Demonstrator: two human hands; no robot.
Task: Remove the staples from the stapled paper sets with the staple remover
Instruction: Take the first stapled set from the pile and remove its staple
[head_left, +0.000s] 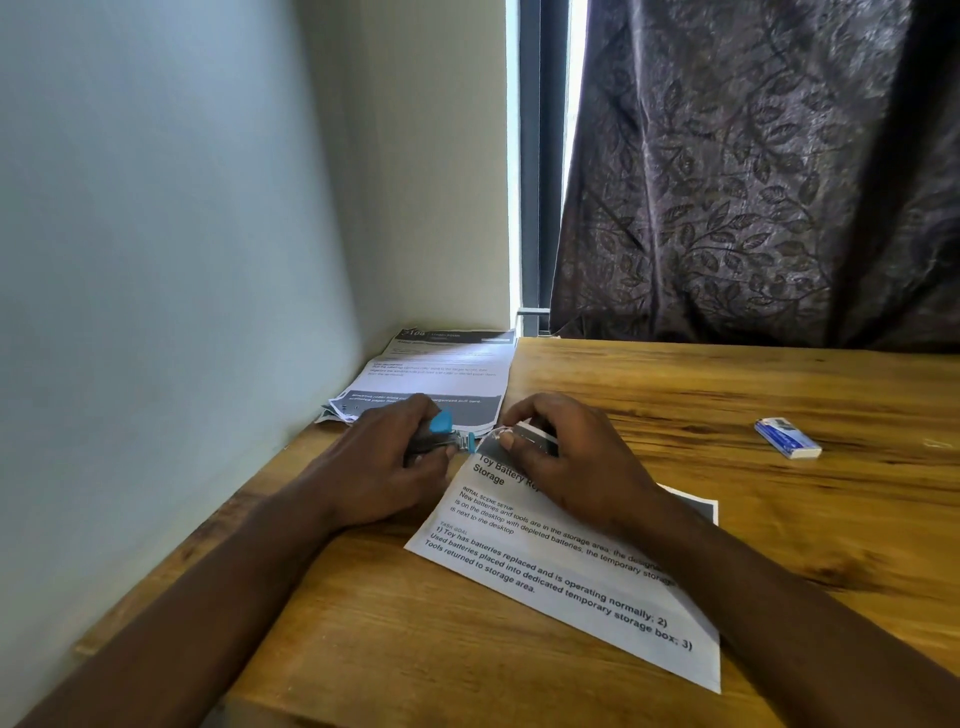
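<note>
My left hand (384, 462) grips the staple remover (441, 436) at the paper set (561, 566) corner on the desk (727, 395); right hand (566, 462) pinches that corner. Next, probably: lever the staple out.

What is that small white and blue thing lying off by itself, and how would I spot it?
Start at the dark leaf-patterned curtain and drop to the wooden table below it. To the right of both hands lies a small white and blue box; I cannot tell what it holds. It is the only thing on that side, apart from the papers.
</note>
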